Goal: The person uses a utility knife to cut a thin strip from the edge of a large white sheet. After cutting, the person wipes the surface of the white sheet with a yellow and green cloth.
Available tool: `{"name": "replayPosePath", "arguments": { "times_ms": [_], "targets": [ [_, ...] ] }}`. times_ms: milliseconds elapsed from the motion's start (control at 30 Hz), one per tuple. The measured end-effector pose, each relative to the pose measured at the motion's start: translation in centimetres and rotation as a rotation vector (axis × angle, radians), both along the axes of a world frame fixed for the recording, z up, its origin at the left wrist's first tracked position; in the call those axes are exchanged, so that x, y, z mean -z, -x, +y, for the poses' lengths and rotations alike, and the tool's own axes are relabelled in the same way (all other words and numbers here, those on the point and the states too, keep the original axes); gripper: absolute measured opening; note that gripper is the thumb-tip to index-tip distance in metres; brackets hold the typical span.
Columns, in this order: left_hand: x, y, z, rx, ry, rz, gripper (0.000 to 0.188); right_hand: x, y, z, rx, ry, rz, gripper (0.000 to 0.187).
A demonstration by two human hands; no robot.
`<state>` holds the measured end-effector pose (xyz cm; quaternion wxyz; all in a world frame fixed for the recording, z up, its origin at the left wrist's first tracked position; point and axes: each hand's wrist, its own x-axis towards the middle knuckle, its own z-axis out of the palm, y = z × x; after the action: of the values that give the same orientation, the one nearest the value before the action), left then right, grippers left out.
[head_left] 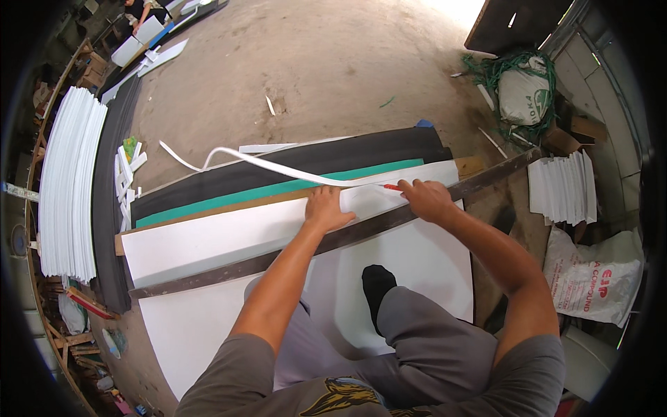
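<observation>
Holding a thin red tool (pixel 392 187) in the right hand (pixel 425 199), near the end of a long, curly white strip (pixel 286 169). Pressing the left hand (pixel 328 208), thumb out wide, on a flat white sheet (pixel 201 240), just beside a long dark bar (pixel 347 234). Red letters on a shiny white sack (pixel 597 274), green ones on a dull white sack (pixel 522 97). Around, a dusty brown floor (pixel 229 83); at left, piled white boards (pixel 68 187).

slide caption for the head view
Right hand holds red tool near curling white strip; left hand rests on white sheet.
</observation>
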<state>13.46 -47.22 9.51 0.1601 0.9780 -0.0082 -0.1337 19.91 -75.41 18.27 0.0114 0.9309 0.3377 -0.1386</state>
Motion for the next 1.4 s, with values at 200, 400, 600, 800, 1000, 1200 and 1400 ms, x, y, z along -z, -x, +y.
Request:
{"name": "replayPosePath", "arguments": {
  "times_ms": [200,400,600,800,1000,1200,1400],
  "targets": [
    [-1.8,-0.2,-1.5,0.062,-0.002,0.014,0.093,0.3,1.2,1.4,-0.049,-0.024,0.046,0.021],
    [-2.3,0.7,-1.6,0.044,-0.011,-0.038,0.101,-0.6,1.2,2.3,-0.061,-0.022,-0.016,0.018],
    [-3.1,1.2,-2.1,0.041,-0.045,-0.053,0.103,0.2,0.4,2.9,-0.114,-0.009,-0.083,0.010],
    [-4.2,1.5,-2.3,0.039,-0.032,-0.034,0.103,0.1,-0.4,4.2,-0.154,0.080,-0.094,0.008],
    [-3.3,1.7,-2.0,0.041,-0.041,-0.068,0.105,0.8,-0.2,3.1,-0.118,0.171,-0.171,0.009],
    [-3.4,0.9,-2.1,0.000,-0.019,-0.010,0.100,0.8,-1.8,-2.4,0.024,0.252,-0.127,0.011],
    [-1.2,0.0,-2.7,-0.004,-0.019,-0.026,0.089,0.6,-0.6,-3.8,0.056,0.119,-0.128,0.015]
  ]
}}
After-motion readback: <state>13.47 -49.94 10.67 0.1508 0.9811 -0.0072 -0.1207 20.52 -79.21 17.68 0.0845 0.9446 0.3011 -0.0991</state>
